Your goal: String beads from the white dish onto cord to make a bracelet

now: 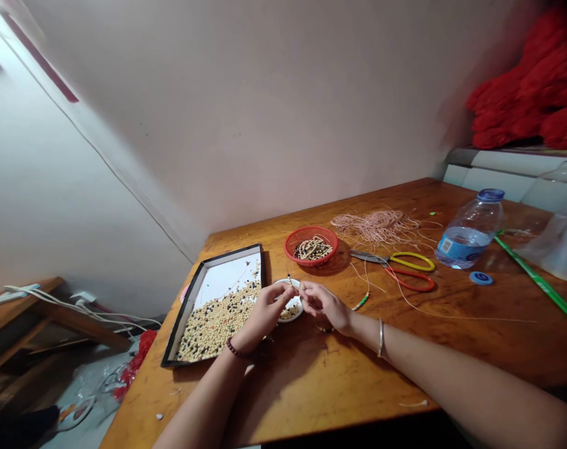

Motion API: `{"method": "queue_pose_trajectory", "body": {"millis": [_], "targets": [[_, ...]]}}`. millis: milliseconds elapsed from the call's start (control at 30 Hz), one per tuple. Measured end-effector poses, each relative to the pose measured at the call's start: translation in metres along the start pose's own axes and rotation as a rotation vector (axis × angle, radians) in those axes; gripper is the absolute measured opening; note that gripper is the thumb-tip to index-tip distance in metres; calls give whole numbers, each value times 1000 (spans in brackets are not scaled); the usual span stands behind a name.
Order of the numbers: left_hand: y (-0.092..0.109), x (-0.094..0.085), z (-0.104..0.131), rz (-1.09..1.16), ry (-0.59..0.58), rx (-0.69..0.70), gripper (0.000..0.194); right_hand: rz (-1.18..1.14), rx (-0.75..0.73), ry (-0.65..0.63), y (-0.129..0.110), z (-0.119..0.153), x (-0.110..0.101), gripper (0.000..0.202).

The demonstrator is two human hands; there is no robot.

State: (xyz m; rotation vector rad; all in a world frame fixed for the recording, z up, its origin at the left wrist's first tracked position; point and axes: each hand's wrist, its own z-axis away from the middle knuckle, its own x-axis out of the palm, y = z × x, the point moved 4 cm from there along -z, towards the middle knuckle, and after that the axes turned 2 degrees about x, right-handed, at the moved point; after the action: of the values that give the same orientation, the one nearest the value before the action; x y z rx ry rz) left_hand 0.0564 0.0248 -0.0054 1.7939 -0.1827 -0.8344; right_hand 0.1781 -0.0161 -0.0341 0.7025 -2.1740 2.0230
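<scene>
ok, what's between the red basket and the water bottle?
Pink cord and, nearer the person, scissors lie between the red basket and water bottle, seen in the head view.

left wrist: dark red beaded bracelet [237, 350] | right wrist: silver-coloured metal bangle [381, 338], narrow band | both forearms: bare, sleeveless

Wood-grained orange-brown tabletop [292, 399]; towards its left edge, cream beads [218, 327] flecked black, green and orange in a black-rimmed, white-floored tray [224, 277]; towards its far edge, red basket [307, 260], pale pink cord [379, 226]; yellow-and-red-handled scissors [386, 261]
</scene>
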Motion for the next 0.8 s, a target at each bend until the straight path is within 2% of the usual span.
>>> {"method": "queue_pose_trajectory", "body": {"millis": [67,167,267,367,433,500,600,700,800], "targets": [[1,-1,1,22,31,-27,40,8,8,5,1,-1,-1,18],[2,-2,3,42,89,-73,40,-14,45,93,2,-3,-7,14],[-1,-8,3,69,231,-92,39,-6,81,164,3,-6,-13,18],[-6,-20,2,26,392,-56,36,66,124,80,6,-8,-12,31],[-8,-26,1,-50,436,-10,35,60,171,21,9,-8,-11,33],[-7,-28,0,-181,424,47,34,-32,228,15,12,-7,-13,28],[2,-24,3,-540,366,190,27,-299,303,61,15,-7,-21,20],[8,-11,6,-927,201,344,19,-529,337,50,16,-9,-26,16],[6,-1,7,-1100,24,406,14,-615,346,48,16,-11,-29,14]]}}
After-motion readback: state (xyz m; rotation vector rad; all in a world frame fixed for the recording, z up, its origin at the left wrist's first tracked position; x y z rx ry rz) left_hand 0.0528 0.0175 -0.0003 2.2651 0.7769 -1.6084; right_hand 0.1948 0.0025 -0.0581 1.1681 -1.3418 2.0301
